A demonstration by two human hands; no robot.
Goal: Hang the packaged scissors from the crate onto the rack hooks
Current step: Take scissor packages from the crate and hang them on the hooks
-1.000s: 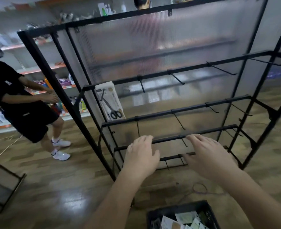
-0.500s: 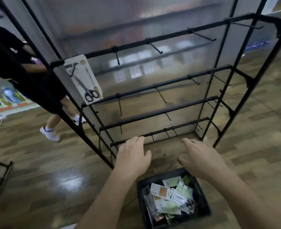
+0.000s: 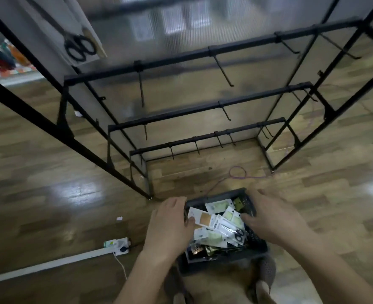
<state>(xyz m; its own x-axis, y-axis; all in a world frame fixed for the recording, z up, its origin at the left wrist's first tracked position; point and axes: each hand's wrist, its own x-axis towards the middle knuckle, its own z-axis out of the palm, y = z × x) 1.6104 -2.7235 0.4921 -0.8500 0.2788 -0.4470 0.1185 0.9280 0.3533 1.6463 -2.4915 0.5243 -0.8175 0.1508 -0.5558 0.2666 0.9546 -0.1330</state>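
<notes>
So far 1 scissors pack hangs far left; your left hand and right hand hover spread, empty, over the full crate.

The single view comes from a wide-angle camera on the person's head, tilted steeply down and forward. The left hand, right hand and crate lie close beneath it. The rack rises just beyond, its bars bowed toward the frame edges.
</notes>
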